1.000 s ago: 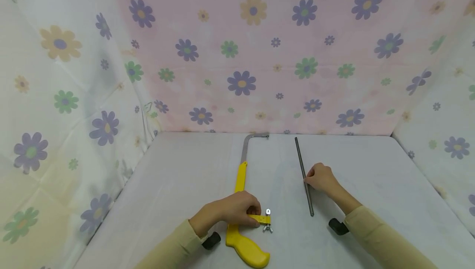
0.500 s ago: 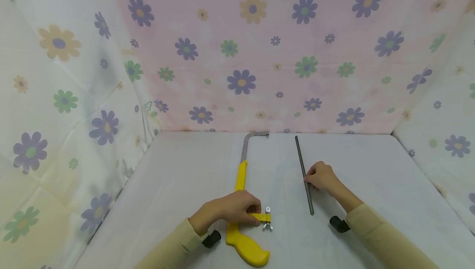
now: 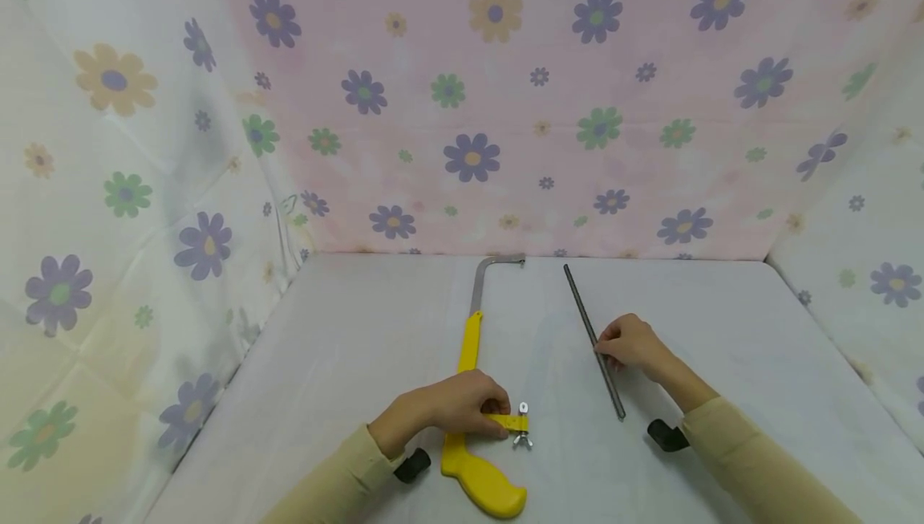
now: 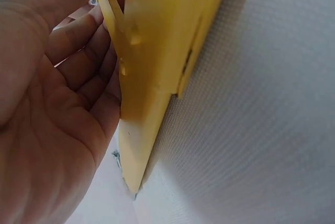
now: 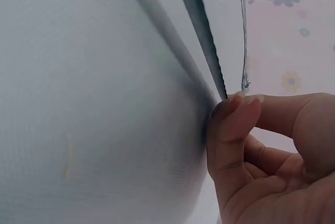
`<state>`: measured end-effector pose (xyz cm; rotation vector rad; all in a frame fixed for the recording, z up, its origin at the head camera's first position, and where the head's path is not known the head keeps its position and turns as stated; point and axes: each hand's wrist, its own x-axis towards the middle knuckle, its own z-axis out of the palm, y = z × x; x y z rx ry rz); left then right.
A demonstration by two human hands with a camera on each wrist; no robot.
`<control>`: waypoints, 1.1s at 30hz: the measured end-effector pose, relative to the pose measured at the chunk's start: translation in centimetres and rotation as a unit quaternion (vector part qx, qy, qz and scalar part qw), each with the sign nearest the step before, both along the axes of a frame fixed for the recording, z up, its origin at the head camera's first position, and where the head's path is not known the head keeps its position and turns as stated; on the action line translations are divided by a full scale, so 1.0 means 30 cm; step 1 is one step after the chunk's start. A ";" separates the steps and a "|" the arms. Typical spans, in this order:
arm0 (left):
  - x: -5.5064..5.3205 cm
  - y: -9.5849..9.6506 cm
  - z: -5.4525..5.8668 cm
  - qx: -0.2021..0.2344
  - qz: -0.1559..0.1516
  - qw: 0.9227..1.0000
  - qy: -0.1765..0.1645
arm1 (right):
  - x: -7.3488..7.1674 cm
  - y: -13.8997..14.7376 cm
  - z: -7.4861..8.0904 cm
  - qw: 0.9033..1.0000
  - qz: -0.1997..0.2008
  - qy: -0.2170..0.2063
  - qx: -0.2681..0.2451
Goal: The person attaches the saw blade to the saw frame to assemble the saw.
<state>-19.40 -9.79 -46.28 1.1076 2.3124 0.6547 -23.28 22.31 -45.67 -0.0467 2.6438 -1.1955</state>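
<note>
Fingers of right hand (image 3: 631,341) pinch blade (image 3: 585,316) mid-length, likely for balance; left hand (image 3: 468,404) pinches saw frame (image 3: 469,343) at near bar (image 3: 516,423), presumably steadying it.

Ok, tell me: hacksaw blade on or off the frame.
Off: the right hand pinches the hacksaw blade, apart from the hacksaw frame.

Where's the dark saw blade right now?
In the head view, the dark saw blade is right of centre, pinched in the right hand, with the yellow-handled saw frame to its left on the white table.
</note>
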 end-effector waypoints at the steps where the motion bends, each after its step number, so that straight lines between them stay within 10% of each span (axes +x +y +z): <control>1: 0.000 0.000 0.001 0.000 0.000 1.000 -0.002 | 0.001 0.001 0.001 1.000 0.001 -0.003 -0.007; 13: -0.004 -0.002 0.004 -0.006 -0.006 1.000 -0.014 | -0.004 -0.009 -0.014 0.992 0.026 -0.052 -0.110; 33: -0.007 -0.003 -0.006 0.003 -0.006 1.000 -0.026 | -0.008 -0.060 -0.020 0.988 0.039 -0.060 -0.138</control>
